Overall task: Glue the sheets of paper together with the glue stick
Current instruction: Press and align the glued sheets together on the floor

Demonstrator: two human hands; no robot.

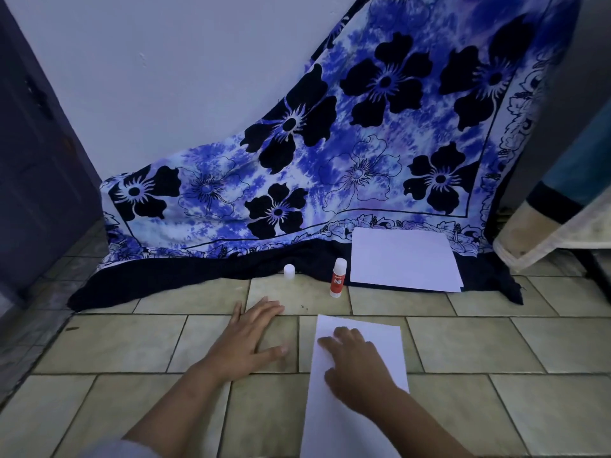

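Pressing white sheet [358, 418] w/ flat R fingers [344, 335], L fingers [264, 307] spread on tile [125, 342], glue stick [338, 277] uncapped

The only lettering is on the red label of the upright white plastic glue stick [337, 278], which stands on the tiled floor [463, 342] just before the dark cloth hem [198, 276]. It is two short white lines, too small and blurred to read.

- A plain white wall [165, 77] at the back, in dim bluish light.
- A beige tiled floor [496, 342] in the foreground.
- A blue cloth [330, 160] with black flowers drapes from the wall onto the floor.
- A dark panel [33, 160] stands at left.
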